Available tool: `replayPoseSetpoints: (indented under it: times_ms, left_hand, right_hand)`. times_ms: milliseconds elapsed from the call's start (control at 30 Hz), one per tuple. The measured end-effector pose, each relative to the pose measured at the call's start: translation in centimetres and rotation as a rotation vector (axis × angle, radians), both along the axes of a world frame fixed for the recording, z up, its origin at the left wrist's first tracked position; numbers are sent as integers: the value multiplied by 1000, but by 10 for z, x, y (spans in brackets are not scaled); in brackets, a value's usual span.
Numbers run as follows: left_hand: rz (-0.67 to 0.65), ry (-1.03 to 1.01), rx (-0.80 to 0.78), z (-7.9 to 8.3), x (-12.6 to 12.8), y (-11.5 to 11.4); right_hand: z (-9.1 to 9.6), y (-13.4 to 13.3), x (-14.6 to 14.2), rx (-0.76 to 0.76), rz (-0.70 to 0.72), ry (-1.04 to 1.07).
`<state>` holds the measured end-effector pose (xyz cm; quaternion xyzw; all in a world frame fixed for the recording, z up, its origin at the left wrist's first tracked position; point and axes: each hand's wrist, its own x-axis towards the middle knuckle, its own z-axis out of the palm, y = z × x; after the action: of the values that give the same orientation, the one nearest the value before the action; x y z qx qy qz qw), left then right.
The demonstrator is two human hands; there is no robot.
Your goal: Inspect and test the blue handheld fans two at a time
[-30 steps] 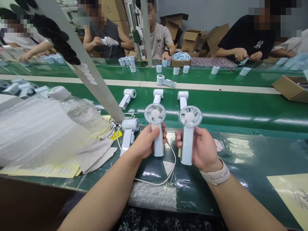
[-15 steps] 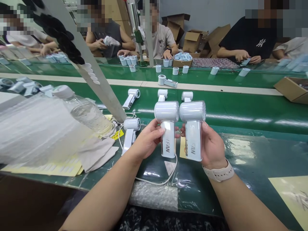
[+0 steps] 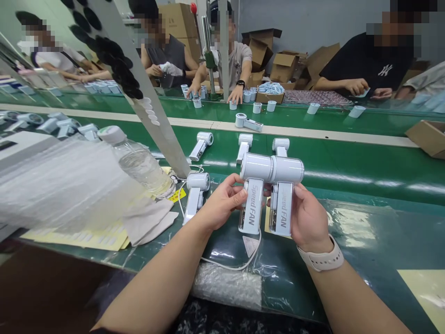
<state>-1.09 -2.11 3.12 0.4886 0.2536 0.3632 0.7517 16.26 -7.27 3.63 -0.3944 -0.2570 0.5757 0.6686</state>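
My left hand (image 3: 227,200) is closed round the handle of a pale blue handheld fan (image 3: 252,208), thumb on its front edge. A matching handheld fan (image 3: 283,211) is gripped by my right hand (image 3: 310,215), which has a light watch band at the wrist. Both fans stand upright side by side, their round heads touching, with "Speed FAN" lettering facing me. Circuit parts show along the left side of each handle. Just beyond them, two more fans (image 3: 245,142) (image 3: 281,145) rest on the green belt. Another fan (image 3: 196,195) lies left of my left hand, near a white cable (image 3: 239,268).
A water bottle (image 3: 139,164) stands by plastic sheeting (image 3: 66,181) and a slanted post (image 3: 163,134) at left. Bubble wrap (image 3: 227,284) lies at the front edge. Across the belt (image 3: 347,169), several people handle small cups (image 3: 271,106). A cardboard box (image 3: 427,137) sits at right.
Both fans have turned so their full lettering and side openings show, and their heads have come together. The view has shifted slightly left. A co-worker opposite now reaches toward the cups with both hands.
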Motion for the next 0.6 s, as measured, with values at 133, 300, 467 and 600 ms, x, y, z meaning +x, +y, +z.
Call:
replayPoseSetpoints:
  times_ms: [133, 300, 467, 600]
  left_hand:
    - [39, 28, 80, -2, -2, 0]
    - [219, 199, 539, 6, -8, -1]
    - [252, 288, 841, 16, -8, 0]
    - [286, 348, 844, 17, -8, -2]
  right_hand:
    - [-6, -3, 4, 30, -39, -115]
    - [2, -14, 15, 289, 42, -576]
    - [2, -13, 12, 529, 84, -665]
    - [-4, -11, 18, 466, 103, -710]
